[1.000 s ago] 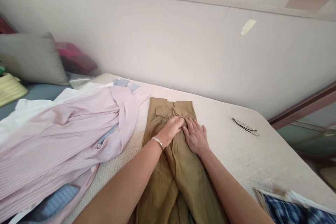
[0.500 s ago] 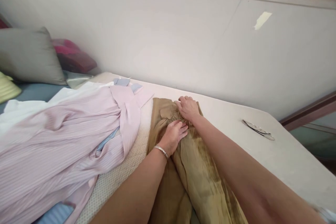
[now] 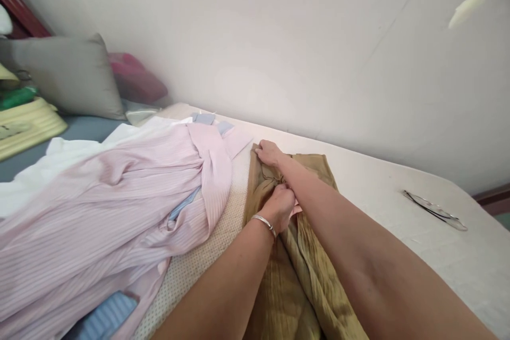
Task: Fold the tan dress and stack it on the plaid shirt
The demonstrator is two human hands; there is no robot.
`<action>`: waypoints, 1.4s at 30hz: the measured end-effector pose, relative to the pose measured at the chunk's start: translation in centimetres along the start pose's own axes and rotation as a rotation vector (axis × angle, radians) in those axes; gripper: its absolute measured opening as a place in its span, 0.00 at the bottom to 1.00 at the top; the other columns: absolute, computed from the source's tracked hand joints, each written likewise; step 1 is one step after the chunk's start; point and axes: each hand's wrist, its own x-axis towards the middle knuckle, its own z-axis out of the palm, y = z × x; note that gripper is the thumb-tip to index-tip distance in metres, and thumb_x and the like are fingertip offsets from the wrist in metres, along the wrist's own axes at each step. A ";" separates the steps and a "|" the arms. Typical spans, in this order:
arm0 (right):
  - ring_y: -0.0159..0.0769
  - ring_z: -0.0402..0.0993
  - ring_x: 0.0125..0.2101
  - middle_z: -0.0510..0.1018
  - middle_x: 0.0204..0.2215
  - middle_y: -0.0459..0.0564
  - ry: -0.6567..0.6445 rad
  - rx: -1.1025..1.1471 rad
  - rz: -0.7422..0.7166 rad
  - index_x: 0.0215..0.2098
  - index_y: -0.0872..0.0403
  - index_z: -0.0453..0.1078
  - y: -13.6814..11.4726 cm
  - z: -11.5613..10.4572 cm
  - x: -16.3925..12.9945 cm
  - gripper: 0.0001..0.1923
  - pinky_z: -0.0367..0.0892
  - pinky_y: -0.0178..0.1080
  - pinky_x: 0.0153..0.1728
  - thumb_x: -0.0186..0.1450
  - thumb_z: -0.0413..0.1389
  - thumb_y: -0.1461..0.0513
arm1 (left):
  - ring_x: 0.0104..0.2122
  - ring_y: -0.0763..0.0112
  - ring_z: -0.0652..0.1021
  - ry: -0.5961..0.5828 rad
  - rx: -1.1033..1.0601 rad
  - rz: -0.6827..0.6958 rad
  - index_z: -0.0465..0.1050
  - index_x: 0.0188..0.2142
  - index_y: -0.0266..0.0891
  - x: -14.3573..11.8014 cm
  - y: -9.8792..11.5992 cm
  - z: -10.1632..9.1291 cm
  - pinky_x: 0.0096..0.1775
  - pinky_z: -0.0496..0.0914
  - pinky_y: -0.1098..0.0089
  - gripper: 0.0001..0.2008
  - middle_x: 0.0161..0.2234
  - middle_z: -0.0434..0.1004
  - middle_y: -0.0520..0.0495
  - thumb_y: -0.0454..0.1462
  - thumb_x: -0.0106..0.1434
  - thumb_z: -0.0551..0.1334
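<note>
The tan trousers [image 3: 295,255] lie flat on the pale bed cover [image 3: 398,207], running from under your forearms away to the wall, and both your hands sit on their far end. To the left of your left hand, just beside the trousers' edge, lies the pink striped garment [image 3: 111,207] in a loose heap, its blue collar pieces pointing to the wall; further left of it you have the grey pillow [image 3: 67,77], a dark red cushion [image 3: 137,77] behind that, and yellow folded cloth [image 3: 27,125] at the edge of view. Your left hand [image 3: 280,206], with a silver bracelet [image 3: 264,223] at the wrist, is curled into a loose fist and bunches the tan cloth near the middle of the trousers. Your right hand [image 3: 270,152] reaches across, beyond the left one, fingers closed on the far left corner of the trousers; your right forearm lies over the cloth and hides much of it. Well to the right of both hands, a pair of glasses [image 3: 434,210] rests on the cover, apart from everything else.
</note>
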 end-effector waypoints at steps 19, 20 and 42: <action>0.57 0.66 0.58 0.72 0.56 0.67 0.235 -0.257 -0.057 0.53 0.59 0.69 7.0 -0.8 -3.0 0.30 0.59 0.52 0.58 0.72 0.48 0.42 | 0.39 0.62 0.81 0.000 -0.102 -0.110 0.68 0.36 0.38 0.8 0.5 -1.6 0.56 0.70 0.50 0.02 0.38 0.78 0.41 0.31 0.63 0.58; 0.56 0.67 0.57 0.73 0.55 0.66 0.244 -0.309 -0.056 0.54 0.59 0.68 6.9 -0.5 -3.0 0.32 0.60 0.51 0.56 0.73 0.46 0.41 | 0.37 0.62 0.81 -0.006 -0.096 -0.110 0.68 0.36 0.38 0.8 0.5 -1.5 0.56 0.70 0.50 0.02 0.37 0.78 0.41 0.31 0.63 0.58; 0.39 0.70 0.31 0.74 0.30 0.53 0.303 -0.594 -0.448 0.35 0.52 0.69 5.2 -3.2 -21.7 0.24 0.52 0.41 0.30 0.78 0.39 0.50 | 0.52 0.39 0.80 -0.085 -0.233 -0.270 0.64 0.61 0.22 -0.7 6.8 -7.0 0.51 0.74 0.42 0.47 0.51 0.77 0.19 0.65 0.66 0.47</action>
